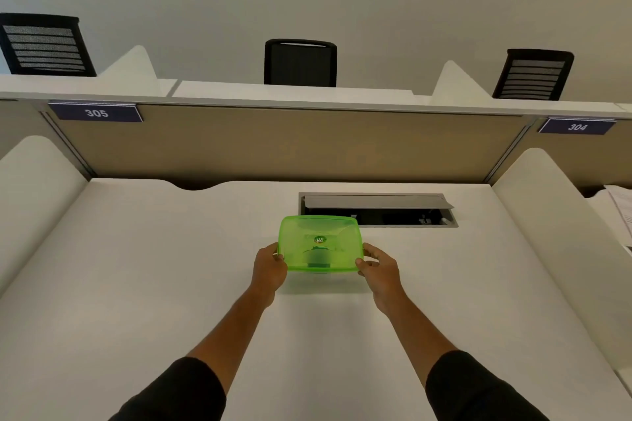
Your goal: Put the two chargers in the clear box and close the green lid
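Observation:
The translucent green lid (pixel 319 243) lies flat on top of the clear box, which is almost wholly hidden beneath it on the white desk. A dark shape (pixel 318 258), probably a charger, shows through the lid near its front. My left hand (pixel 270 267) grips the lid's near left corner. At the near right corner my right hand (pixel 378 267) grips it too, thumb on the rim. I cannot make out two separate chargers.
An open cable hatch (pixel 378 212) with a raised grey flap sits just behind and right of the box. White dividers (pixel 37 188) flank the desk, a beige partition (pixel 290 143) backs it, and papers (pixel 615 208) lie at far right.

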